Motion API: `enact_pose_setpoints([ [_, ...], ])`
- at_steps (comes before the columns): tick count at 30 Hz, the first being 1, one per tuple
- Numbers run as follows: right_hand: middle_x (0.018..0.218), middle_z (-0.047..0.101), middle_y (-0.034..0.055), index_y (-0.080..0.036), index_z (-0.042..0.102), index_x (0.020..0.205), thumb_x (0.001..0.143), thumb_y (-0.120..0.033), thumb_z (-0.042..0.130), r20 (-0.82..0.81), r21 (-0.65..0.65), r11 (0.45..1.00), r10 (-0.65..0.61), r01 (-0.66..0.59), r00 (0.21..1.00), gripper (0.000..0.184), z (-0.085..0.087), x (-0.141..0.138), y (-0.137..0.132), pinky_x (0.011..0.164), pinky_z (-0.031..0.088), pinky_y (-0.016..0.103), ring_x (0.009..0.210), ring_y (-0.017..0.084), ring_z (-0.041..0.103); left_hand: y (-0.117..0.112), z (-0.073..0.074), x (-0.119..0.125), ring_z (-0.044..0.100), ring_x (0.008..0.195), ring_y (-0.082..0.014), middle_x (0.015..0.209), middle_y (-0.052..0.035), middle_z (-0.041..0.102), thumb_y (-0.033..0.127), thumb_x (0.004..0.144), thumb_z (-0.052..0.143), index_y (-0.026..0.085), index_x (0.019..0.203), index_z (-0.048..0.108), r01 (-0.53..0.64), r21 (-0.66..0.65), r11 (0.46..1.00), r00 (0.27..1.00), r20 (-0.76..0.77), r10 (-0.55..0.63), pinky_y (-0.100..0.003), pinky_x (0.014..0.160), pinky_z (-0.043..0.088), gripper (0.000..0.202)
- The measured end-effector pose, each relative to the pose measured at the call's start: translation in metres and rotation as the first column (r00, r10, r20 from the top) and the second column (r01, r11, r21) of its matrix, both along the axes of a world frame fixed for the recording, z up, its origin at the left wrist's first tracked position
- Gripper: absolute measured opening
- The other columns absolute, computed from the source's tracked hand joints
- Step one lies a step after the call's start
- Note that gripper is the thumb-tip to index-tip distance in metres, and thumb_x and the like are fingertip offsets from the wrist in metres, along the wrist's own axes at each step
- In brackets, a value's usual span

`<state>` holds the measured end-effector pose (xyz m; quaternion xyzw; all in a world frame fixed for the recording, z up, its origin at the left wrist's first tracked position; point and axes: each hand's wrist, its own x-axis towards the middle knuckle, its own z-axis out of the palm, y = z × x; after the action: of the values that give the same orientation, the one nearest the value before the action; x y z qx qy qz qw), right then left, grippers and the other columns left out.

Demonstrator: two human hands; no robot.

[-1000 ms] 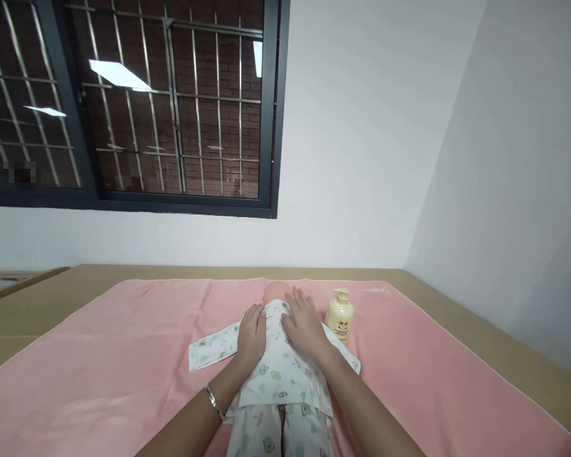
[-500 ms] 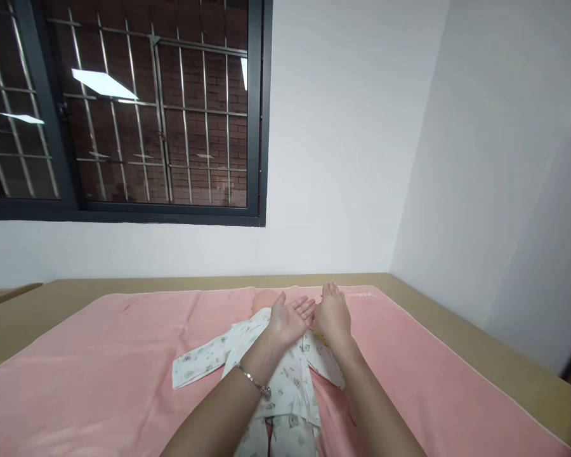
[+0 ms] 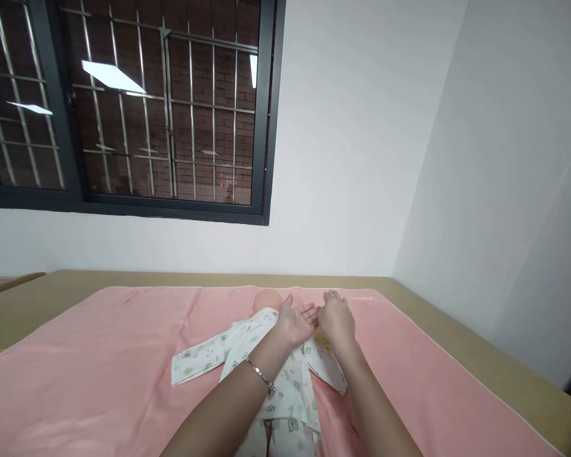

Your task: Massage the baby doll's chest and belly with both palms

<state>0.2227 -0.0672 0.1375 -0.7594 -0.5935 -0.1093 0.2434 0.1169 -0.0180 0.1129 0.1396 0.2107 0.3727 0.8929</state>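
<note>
A doll lies on its back, its round bald head (image 3: 267, 301) at the far end. It wears a white long-sleeved top (image 3: 285, 387) with small green prints and matching trousers (image 3: 292, 438). Over its chest my left hand (image 3: 299, 324) is open, palm up, with a silver bracelet on the wrist. Just right of it, my right hand (image 3: 337, 318) is back up with fingers bent, its near side close to or touching my left fingertips. What the right fingers hold, if anything, is hidden. A small yellow patch (image 3: 323, 340) shows below the right hand, by the doll's sleeve.
A pink cloth (image 3: 124, 355) with pale edging covers most of the tan table (image 3: 438, 317). Behind stands a white wall (image 3: 342, 158) with a dark-framed, barred window (image 3: 171, 114). Another wall (image 3: 514, 190) rises at the right.
Both hands have shifted slightly right relative to the doll, keeping much the same pose. The camera view has tilted a little.
</note>
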Motion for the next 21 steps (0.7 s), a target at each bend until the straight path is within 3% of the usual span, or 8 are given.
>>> enact_pose_setpoints([
  [4,0.131,0.058,0.0162,-0.007,0.061,0.123,0.081,-0.008,0.033,-0.191,0.009,0.999,-0.043,0.046,0.981,0.051,0.006,0.006,-0.004,0.103,0.039,0.039,0.126,0.028,0.051,-0.012,0.003,-0.025,0.054,0.121,-0.0304,0.133,-0.027,0.05,0.053,0.092,0.034,0.0,0.139,0.037,-0.036,-0.039,0.999,0.999,0.008,0.036,-0.036,0.084,0.054,0.071],
  [7,0.129,0.06,0.0177,-0.006,0.059,0.126,0.082,-0.013,0.035,-0.19,0.119,0.993,0.004,0.019,0.982,0.05,0.007,0.002,-0.003,0.11,0.032,0.046,0.124,0.029,0.052,-0.023,0.008,-0.053,0.056,0.119,-0.0301,0.131,-0.0267,0.051,0.049,0.092,0.037,0.0,0.14,0.035,-0.068,-0.035,0.997,0.995,0.074,0.07,-0.036,0.087,0.053,0.068],
  [10,0.132,0.058,0.015,-0.009,0.059,0.127,0.082,-0.019,0.042,-0.116,0.251,0.942,0.256,-0.221,0.96,0.049,0.001,-0.017,-0.002,0.115,0.027,0.047,0.128,0.027,0.049,-0.029,0.015,-0.079,0.061,0.112,-0.0295,0.126,-0.0258,0.055,0.048,0.092,0.039,0.0,0.138,0.037,-0.108,-0.018,0.994,0.99,0.094,0.109,-0.037,0.086,0.053,0.066],
  [12,0.132,0.059,0.0109,-0.015,0.06,0.127,0.083,-0.022,0.045,-0.109,0.246,0.859,0.485,-0.449,0.868,0.047,-0.007,-0.034,-0.001,0.11,0.037,0.043,0.127,0.024,0.051,-0.03,0.018,-0.093,0.064,0.103,-0.0276,0.119,-0.0231,0.06,0.048,0.093,0.037,0.001,0.134,0.043,-0.119,-0.004,0.993,0.991,0.058,0.119,-0.035,0.082,0.053,0.063],
  [14,0.131,0.06,0.0087,-0.019,0.062,0.125,0.083,-0.021,0.047,-0.12,0.208,0.776,0.625,-0.596,0.771,0.045,-0.016,-0.05,-0.001,0.104,0.044,0.04,0.123,0.022,0.054,-0.029,0.02,-0.104,0.065,0.092,-0.0246,0.111,-0.0193,0.064,0.049,0.094,0.035,0.003,0.129,0.049,-0.115,0.007,0.993,0.993,-0.004,0.115,-0.034,0.076,0.052,0.06],
  [18,0.126,0.063,0.0101,-0.02,0.061,0.124,0.08,-0.014,0.049,-0.096,0.179,0.736,0.673,-0.652,0.733,0.047,-0.035,-0.074,0.0,0.1,0.047,0.039,0.118,0.023,0.058,-0.028,0.019,-0.118,0.063,0.073,-0.0206,0.094,-0.0131,0.066,0.045,0.093,0.035,0.006,0.119,0.056,-0.142,0.0,0.99,0.972,-0.186,0.14,-0.031,0.067,0.048,0.051],
  [21,0.127,0.062,0.0091,-0.022,0.06,0.125,0.079,-0.012,0.05,-0.049,0.15,0.702,0.709,-0.696,0.704,0.048,-0.047,-0.083,0.002,0.098,0.048,0.038,0.118,0.023,0.058,-0.028,0.018,-0.123,0.063,0.072,-0.0206,0.089,-0.0123,0.066,0.042,0.092,0.036,0.008,0.111,0.058,-0.159,-0.001,0.987,0.948,-0.279,0.152,-0.03,0.064,0.046,0.045],
])
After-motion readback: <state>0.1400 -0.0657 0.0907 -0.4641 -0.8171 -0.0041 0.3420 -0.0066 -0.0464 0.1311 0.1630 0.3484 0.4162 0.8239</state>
